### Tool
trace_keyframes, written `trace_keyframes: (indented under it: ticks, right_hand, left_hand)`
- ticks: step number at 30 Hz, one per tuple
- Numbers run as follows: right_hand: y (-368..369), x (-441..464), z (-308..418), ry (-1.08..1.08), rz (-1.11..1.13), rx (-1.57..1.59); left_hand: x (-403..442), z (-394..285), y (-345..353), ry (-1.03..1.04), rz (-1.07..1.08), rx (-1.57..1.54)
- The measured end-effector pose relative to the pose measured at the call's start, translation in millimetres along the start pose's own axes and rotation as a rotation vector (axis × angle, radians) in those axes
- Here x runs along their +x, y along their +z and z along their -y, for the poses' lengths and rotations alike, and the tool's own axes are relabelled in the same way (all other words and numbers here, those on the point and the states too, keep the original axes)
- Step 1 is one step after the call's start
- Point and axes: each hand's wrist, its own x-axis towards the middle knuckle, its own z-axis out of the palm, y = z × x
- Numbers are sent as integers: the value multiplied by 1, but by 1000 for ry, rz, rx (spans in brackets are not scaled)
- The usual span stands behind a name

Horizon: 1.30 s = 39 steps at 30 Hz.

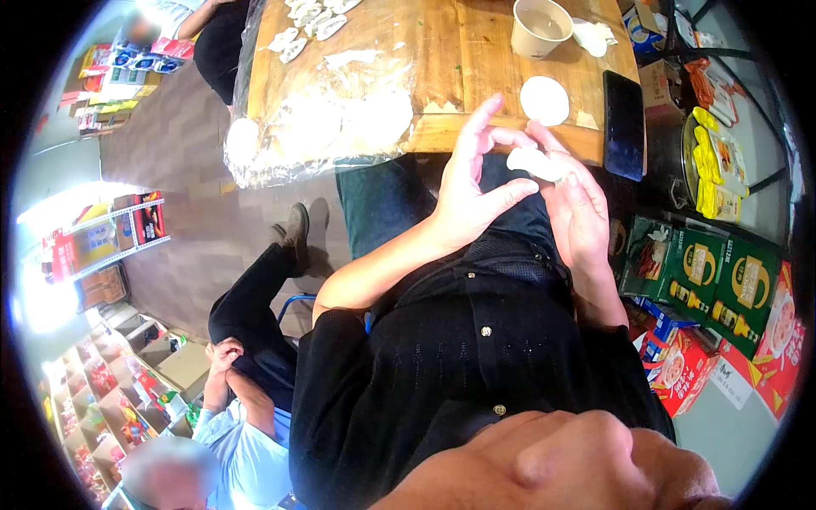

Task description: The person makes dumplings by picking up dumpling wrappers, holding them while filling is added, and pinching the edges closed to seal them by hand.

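Observation:
A small white folded dough piece (pixel 532 163) is between my two hands, just past the table's front edge. My right hand (pixel 580 200) grips its right end, with the fingers behind and the thumb in front. My left hand (pixel 478 174) is at its left side, fingers apart and curved, the index finger raised and the thumb tip close to the dough's lower edge. A flat round white wrapper (pixel 544 100) lies on the wooden table (pixel 459 72) beyond my hands. More white wrappers (pixel 374 119) lie on clear plastic film at the left.
Several shaped dough pieces (pixel 314 17), a paper cup (pixel 541 29), a white lump (pixel 593 37) and a black phone (pixel 624 125) are on the table. A seated person (pixel 255 425) is at lower left, another at upper left. Boxes (pixel 701 276) stand at right.

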Motion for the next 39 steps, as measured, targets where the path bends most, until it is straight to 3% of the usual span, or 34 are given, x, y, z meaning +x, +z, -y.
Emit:
trace_keyframes:
  ticks: [8,11,13,17,20,24,26,31,34,39]
  right_hand:
    - [2,-3,-3,89,-33,106]
    - [-4,-3,-8,-31,-29,-113]
    - [-5,-4,-3,-193,-33,-625]
    - [-3,2,4,-239,-1,-847]
    - [-2,4,2,-229,17,-861]
    - [2,7,0,-205,44,-762]
    - [4,7,-1,-212,65,-769]
    - [10,9,-4,-197,91,-834]
    - [13,11,-6,-221,122,-870]
    - [20,15,-5,-260,176,-890]
  left_hand:
    - [-4,4,4,-46,-103,-187]
    - [-6,3,3,-121,-120,-214]
    - [-6,2,2,-125,-117,-194]
    - [-9,-2,-2,-83,-34,-6]
    - [-16,2,-10,-16,37,200]
    - [-17,-5,-5,34,20,99]
    - [-19,-6,-4,-91,-44,-73]
    - [-28,-8,-11,-103,-108,-75]
    - [-38,-4,-19,-93,-122,128]
    - [-38,-15,-16,-46,-205,62]
